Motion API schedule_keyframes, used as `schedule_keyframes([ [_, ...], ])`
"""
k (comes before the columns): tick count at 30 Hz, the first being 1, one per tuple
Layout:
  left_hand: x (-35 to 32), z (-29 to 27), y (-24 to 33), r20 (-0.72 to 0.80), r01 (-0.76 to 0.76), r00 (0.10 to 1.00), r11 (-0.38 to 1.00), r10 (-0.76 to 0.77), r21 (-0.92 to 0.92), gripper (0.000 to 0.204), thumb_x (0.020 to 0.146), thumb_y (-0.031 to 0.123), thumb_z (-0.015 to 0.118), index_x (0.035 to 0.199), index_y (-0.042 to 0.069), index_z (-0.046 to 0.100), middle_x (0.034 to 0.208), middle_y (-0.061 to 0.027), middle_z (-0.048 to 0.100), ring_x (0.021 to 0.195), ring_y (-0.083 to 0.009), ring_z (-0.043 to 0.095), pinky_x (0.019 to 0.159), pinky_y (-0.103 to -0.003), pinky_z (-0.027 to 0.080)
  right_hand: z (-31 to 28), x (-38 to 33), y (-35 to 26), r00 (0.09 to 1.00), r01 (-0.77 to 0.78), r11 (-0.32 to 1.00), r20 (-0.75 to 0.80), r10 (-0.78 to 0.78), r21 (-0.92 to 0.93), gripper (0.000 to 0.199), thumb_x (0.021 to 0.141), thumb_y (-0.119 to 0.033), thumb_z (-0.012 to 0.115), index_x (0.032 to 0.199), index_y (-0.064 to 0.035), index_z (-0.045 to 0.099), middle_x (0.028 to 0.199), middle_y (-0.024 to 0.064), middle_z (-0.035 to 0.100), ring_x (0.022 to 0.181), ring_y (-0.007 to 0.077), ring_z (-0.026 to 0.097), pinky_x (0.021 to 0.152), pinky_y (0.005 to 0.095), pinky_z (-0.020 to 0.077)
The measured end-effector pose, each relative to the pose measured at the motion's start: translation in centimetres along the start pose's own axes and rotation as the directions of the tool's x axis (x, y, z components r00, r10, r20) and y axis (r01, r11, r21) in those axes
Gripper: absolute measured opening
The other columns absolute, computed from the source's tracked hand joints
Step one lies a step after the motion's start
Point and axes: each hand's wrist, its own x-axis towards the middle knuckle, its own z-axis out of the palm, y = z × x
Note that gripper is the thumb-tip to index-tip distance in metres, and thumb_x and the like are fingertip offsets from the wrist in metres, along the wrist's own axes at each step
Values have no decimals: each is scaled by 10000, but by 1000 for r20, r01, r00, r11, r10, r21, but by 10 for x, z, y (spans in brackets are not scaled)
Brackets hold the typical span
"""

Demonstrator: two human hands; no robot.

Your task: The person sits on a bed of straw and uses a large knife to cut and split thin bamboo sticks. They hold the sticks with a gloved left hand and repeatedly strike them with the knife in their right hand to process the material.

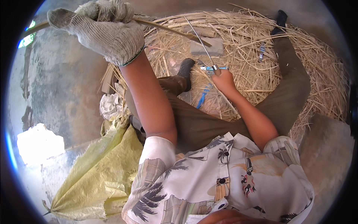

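Observation:
My left hand, in a knitted grey-white work glove, is raised at the upper left with its fingers wrapped round a long flat bamboo strip. The strip runs from the left rim, through the glove, to an end over a grey block. My bare right hand is closed on the handle of a knife with a long narrow blade and a metal collar. Its blade points up and away, its tip beyond the strip in the picture. Whether blade and strip touch, I cannot tell. A pale thin rod shows below this hand.
Bamboo shavings lie heaped around my outstretched legs. Between the legs are a blue tool-like item and a small blue-white packet. A yellow woven sack lies at my left, below crumpled pale material, beside a stained wall.

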Motion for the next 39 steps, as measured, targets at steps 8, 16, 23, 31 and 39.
schedule_keyframes([
  [8, 6, -10, 1, -66, 22, 998, 1000, -22, 0, 676, 855, 798, 538, 551, 232, 328, 472, 51, 279, 390, -98, 224, 380, -260, 158, -15, -3, -18, 738, -611, 440, 674, 17, 658, 167, 834, -131, 642, 741, -68, 519, 553, -12, 500, 378, 111, 415, 424, 276, 380],
  [16, 9, -24, 2, 12, 8, 1000, 996, -7, -93, 684, 858, 812, 504, 544, 227, 341, 459, 49, 295, 373, -105, 231, 367, -257, 164, -11, -23, -32, 961, 278, 952, -51, -274, 131, 182, 833, -156, 646, 881, 20, 649, 649, 187, 621, 569, 281, 606, 592, 403, 471],
  [23, 9, -10, 0, -46, 5, 999, 999, -3, 35, 680, 858, 810, 505, 548, 213, 404, 463, 41, 323, 377, -100, 246, 366, -253, 164, 6, 20, 38, 996, -83, 996, 15, 82, 45, 156, 830, -155, 631, 766, -19, 590, 554, 57, 544, 454, 188, 531, 495, 371, 436],
  [31, 9, -17, -2, 14, -31, 999, 999, 31, 43, 681, 855, 813, 506, 557, 225, 338, 478, 49, 304, 392, -96, 221, 368, -254, 164, -13, 4, -5, 740, -638, 446, 660, 130, 628, 189, 820, -92, 632, 736, -118, 464, 544, -39, 433, 411, 76, 415, 429, 314, 394],
  [39, 16, -64, 78, -63, -222, 965, 916, 256, 333, 632, 997, 663, 382, 540, 228, 406, 448, 73, 347, 352, -57, 310, 354, -214, 242, -2, 9, 2, 999, 31, 999, 12, -32, 24, 234, 779, -193, 637, 729, 35, 622, 655, 158, 638, 628, 313, 651, 615, 428, 488],
])
